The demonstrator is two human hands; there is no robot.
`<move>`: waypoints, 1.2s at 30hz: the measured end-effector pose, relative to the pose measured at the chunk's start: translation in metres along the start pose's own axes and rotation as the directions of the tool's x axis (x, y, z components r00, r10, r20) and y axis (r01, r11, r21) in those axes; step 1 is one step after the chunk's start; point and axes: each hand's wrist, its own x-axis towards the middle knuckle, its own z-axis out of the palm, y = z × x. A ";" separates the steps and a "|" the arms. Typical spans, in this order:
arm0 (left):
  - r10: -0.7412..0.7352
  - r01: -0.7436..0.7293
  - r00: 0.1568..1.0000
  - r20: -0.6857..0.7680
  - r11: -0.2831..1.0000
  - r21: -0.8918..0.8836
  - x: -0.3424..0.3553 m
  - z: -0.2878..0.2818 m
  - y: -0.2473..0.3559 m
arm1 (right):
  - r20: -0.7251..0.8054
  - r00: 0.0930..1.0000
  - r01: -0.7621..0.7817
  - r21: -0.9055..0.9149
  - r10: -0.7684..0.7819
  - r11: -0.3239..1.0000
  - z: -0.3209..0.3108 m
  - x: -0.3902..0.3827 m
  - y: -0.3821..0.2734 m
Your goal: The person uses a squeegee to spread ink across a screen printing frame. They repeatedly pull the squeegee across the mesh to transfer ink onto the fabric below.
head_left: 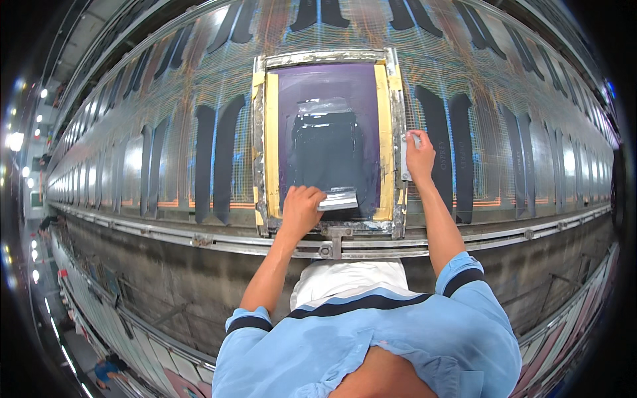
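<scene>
at the middle of the long table point(174, 123), a metal frame point(393, 89) lies flat near the edge closest to the person; inside it a purple screen point(295, 86) is edged with yellow tape point(272, 136) along its left and right sides; a dark patch of ink point(324, 156) covers much of the screen, shiny at its upper end; the left hand point(304, 207) is closed on the left end of a metal scraper point(342, 200), which sits crosswise at the lower part of the ink, inside the frame; the right hand point(420, 158) is closed on the upper part of a metal handle point(405, 166) at the frame's right side; black strips point(436, 126) lie in pairs on the table to both sides of the frame and beyond it; a metal rail point(378, 249) runs along the near edge; at the far lower left, another person point(108, 370) in blue is small and unclear.
</scene>
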 end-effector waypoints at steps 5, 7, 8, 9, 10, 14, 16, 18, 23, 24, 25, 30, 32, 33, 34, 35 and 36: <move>0.086 -0.075 0.993 0.084 0.989 -0.130 0.027 -0.005 -0.016 | 0.014 1.000 0.000 -0.113 0.002 0.994 0.009 0.008 0.022; 0.074 -0.061 0.994 0.082 0.987 -0.147 0.056 -0.011 -0.037 | 0.142 0.975 -0.130 -0.262 0.171 0.956 -0.002 0.010 -0.011; 0.062 -0.048 0.994 0.085 0.986 -0.158 0.071 -0.013 -0.047 | 0.200 0.944 -0.184 -0.344 0.264 0.921 -0.005 0.010 -0.022; 0.069 -0.059 0.996 0.058 0.985 -0.164 0.091 -0.014 -0.056 | 0.226 0.973 0.085 -0.564 0.054 0.821 -0.003 0.011 -0.021; 0.086 -0.080 0.996 0.037 0.986 -0.145 0.112 -0.015 -0.068 | 0.289 0.949 0.248 -0.436 -0.127 0.865 0.004 0.021 -0.022; 0.085 -0.080 0.994 0.067 0.994 -0.079 0.173 -0.015 -0.099 | 0.654 0.684 0.399 0.036 -0.323 0.916 0.054 0.052 -0.107; 0.096 -0.091 0.994 0.048 0.991 -0.103 0.195 -0.011 -0.111 | 0.754 0.581 0.522 -0.057 -0.306 0.851 0.082 0.062 -0.126; 0.078 -0.072 0.995 0.061 0.992 -0.101 0.210 -0.009 -0.113 | 0.835 0.508 0.635 -0.197 -0.212 0.747 0.101 0.071 -0.130; 0.135 -0.139 0.990 -0.033 0.974 -0.179 0.168 0.001 -0.096 | 0.745 0.522 0.706 -0.105 -0.415 0.700 0.097 0.025 -0.100; 0.124 -0.126 0.992 -0.022 0.974 -0.190 0.144 0.002 -0.084 | 0.724 0.526 0.713 -0.089 -0.447 0.696 0.084 0.000 -0.095; 0.106 -0.103 0.994 0.011 0.981 -0.165 0.116 -0.001 -0.068 | 0.740 0.517 0.711 -0.090 -0.431 0.697 0.071 -0.027 -0.093; 0.077 -0.057 0.993 0.086 0.976 -0.211 0.042 -0.002 -0.034 | 0.828 0.439 0.657 -0.032 -0.348 0.753 0.034 -0.088 -0.084; 0.103 -0.088 0.990 0.094 0.985 -0.152 0.067 -0.006 -0.046 | 0.811 0.444 0.696 -0.044 -0.381 0.717 0.043 -0.064 -0.090; 0.114 -0.102 0.988 0.101 0.988 -0.118 0.086 -0.008 -0.055 | 0.802 0.445 0.713 -0.047 -0.399 0.700 0.050 -0.046 -0.093; 0.117 -0.109 0.989 0.090 0.990 -0.093 0.107 -0.007 -0.066 | 0.790 0.455 0.724 -0.059 -0.411 0.688 0.060 -0.023 -0.097; 0.127 -0.121 0.988 0.083 0.990 -0.070 0.131 -0.005 -0.078 | 0.775 0.463 0.747 -0.079 -0.431 0.661 0.072 0.000 -0.099; 0.132 -0.127 0.990 0.040 0.987 -0.103 0.153 -0.005 -0.090 | 0.785 0.476 0.745 -0.119 -0.398 0.657 0.084 0.023 -0.106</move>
